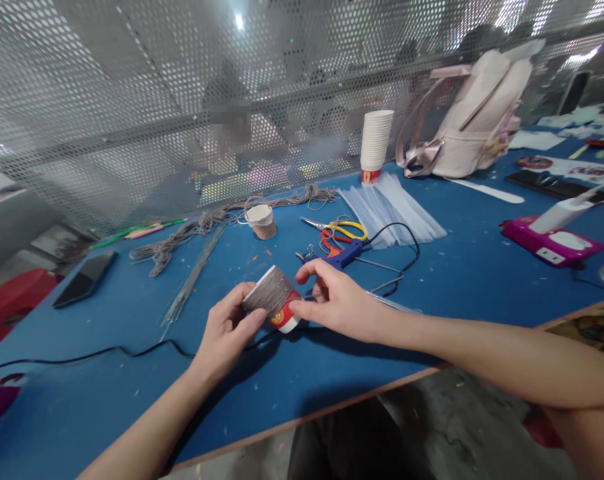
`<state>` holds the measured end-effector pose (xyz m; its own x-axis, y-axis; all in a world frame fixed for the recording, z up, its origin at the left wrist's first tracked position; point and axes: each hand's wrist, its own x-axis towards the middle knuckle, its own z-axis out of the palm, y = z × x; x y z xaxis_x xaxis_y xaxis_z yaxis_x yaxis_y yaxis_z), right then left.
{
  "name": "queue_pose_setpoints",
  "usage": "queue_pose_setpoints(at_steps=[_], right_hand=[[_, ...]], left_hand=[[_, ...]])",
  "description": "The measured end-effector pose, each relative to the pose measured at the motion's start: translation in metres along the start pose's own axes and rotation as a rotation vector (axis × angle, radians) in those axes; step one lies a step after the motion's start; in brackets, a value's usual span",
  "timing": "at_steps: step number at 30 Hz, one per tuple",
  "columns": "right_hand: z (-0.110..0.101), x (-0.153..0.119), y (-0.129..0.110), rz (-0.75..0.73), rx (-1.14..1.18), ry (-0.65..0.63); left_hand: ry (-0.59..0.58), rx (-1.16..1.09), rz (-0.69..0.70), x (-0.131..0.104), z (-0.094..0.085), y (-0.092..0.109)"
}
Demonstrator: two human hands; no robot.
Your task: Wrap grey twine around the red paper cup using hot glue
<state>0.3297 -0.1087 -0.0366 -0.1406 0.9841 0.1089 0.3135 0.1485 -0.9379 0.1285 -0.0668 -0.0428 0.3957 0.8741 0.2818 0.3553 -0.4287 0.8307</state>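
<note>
Tilted over the near middle of the table is a red-and-white paper cup [287, 316], with grey cord [272, 291] wound round much of its side. My left hand [229, 325] grips it between thumb and fingers. My right hand [335, 300] is closed at its other side, the thumb against the red part, and a strand of the cord runs into the fingers. Just behind that hand lies a blue glue gun [349, 254] beside scissors [352, 231] with yellow and red handles. Farther back stands another cup [262, 227], partly wrapped, with a cord loop.
Loose grey cord [167, 250] and thin wires [195, 277] lie left, near a dark phone [85, 279]. Stacked cups [376, 143], clear plastic strips [395, 210] and a pale backpack [467, 127] are behind. A purple power strip [552, 241] sits right. Black cable [122, 348] crosses the table.
</note>
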Motion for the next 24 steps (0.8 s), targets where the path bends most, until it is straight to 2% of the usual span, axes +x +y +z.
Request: queue_pose_setpoints(at_steps=[5,9,11,16,18,20,24], right_hand=[[0.005,-0.001,0.007,-0.03,-0.144,-0.064],[0.01,-0.001,0.013,-0.13,-0.135,-0.084],[0.011,-0.001,0.015,-0.173,-0.142,-0.054],[0.013,-0.001,0.02,-0.244,-0.282,0.06],[0.014,0.0,0.022,-0.27,-0.348,0.096],[0.016,0.0,0.023,-0.294,-0.411,0.121],[0.019,-0.001,0.021,-0.302,-0.505,0.097]], left_hand=[[-0.038,-0.09,0.063,-0.001,0.0,-0.01],[-0.069,0.039,0.132,0.0,0.003,-0.003],[-0.023,0.148,0.212,0.001,0.005,0.0],[0.174,0.495,0.517,-0.001,0.008,0.0],[0.219,0.57,0.578,-0.004,0.011,0.002],[0.233,0.578,0.556,-0.007,0.014,0.004],[0.201,0.487,0.361,-0.011,0.02,0.007]])
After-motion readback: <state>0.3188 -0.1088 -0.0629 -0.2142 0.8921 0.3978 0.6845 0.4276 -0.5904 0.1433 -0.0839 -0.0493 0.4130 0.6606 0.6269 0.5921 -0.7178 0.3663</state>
